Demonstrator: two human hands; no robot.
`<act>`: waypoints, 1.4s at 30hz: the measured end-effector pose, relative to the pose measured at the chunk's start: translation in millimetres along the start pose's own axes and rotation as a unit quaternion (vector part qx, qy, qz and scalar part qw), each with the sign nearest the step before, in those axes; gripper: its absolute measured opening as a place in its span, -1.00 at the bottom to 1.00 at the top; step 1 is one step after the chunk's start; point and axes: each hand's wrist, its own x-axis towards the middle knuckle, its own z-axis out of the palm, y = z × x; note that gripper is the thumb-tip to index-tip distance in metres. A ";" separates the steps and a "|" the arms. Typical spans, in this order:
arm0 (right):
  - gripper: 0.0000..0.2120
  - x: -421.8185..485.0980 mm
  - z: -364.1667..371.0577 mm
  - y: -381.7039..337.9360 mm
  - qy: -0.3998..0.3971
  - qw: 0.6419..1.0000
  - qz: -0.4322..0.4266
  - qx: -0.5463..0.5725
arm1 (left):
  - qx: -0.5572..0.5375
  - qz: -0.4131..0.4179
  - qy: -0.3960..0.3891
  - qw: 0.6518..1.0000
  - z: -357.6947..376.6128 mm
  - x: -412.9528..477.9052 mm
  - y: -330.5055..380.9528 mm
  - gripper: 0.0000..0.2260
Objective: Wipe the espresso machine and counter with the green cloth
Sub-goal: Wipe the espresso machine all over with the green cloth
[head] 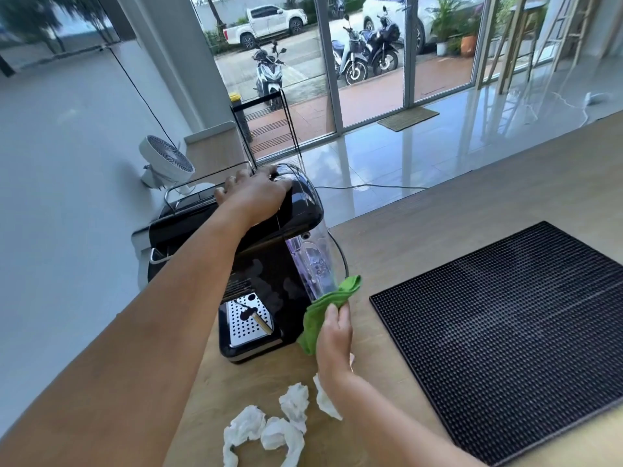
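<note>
Head view: right hand (333, 335) grips green cloth (323, 311) against espresso machine (266, 264); left hand (253, 193) clasps its top.

Both arms (188, 298) are bare, left grip (251, 193) and right grip (333, 338) too

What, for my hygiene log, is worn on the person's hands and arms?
Nothing that shows. The left hand and right hand are bare, with no gloves, rings, watch or bracelet visible, and no sleeve appears up to the frame edge.
</note>
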 end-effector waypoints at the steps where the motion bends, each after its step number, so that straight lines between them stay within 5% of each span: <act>1: -0.56 -7.9 -1.9 0.0 -0.011 1.000 -0.006 0.007 | 0.001 0.000 0.000 1.000 0.3 0.5 -0.2 -0.52; 13: -0.74 26.7 -13.6 -21.1 0.010 0.992 -0.033 -0.119 | 0.002 0.000 -0.002 1.000 -1.4 -4.2 1.7 -0.52; 21: -0.82 21.5 -22.4 -100.2 -0.072 0.989 -0.126 0.022 | 0.020 0.001 0.000 1.000 -3.2 -5.1 3.7 -0.51; 27: -0.66 82.0 15.3 -121.4 -0.208 0.977 -0.038 0.006 | 0.030 -0.001 -0.002 1.000 -4.0 -6.1 4.4 -0.49; 32: -0.42 115.9 18.7 -91.6 -0.227 0.969 0.102 -0.010 | 0.046 -0.004 -0.005 0.999 -1.3 -3.4 4.0 -0.49; 36: -0.61 113.3 25.3 -113.3 -0.254 0.964 0.077 0.005 | 0.057 0.001 0.000 0.998 0.1 -0.7 2.9 -0.50; 42: -0.56 124.7 59.8 -166.4 -0.292 0.956 0.021 -0.009 | 0.048 -0.001 -0.001 0.999 0.2 1.3 2.2 -0.50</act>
